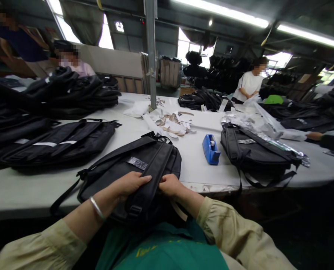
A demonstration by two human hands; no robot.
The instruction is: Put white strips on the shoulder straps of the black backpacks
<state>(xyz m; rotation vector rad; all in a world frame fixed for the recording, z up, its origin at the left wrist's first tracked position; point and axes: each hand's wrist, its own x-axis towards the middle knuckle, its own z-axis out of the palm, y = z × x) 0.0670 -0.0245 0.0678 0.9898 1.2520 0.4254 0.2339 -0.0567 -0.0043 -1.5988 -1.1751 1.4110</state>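
Note:
A black backpack (119, 165) lies on the white table's front edge, its straps facing up and a shiny silvery strip across its middle. My left hand (133, 183) is closed on the left side of the wide shoulder strap (157, 161), thumb on top and the other fingers partly hidden. On the strap's right side, my right hand (169, 185) pinches its edge, with fingertips partly out of sight. A pale strip (179, 210) hangs just below my right wrist.
Right of the backpack stand a blue tape dispenser (211, 150) and another black backpack (251, 148). Paper scraps (174, 125) lie behind, around a metal post (151, 56). Bags are piled at left (71, 93). Several people are around; a sleeved arm (331, 140) reaches in at right.

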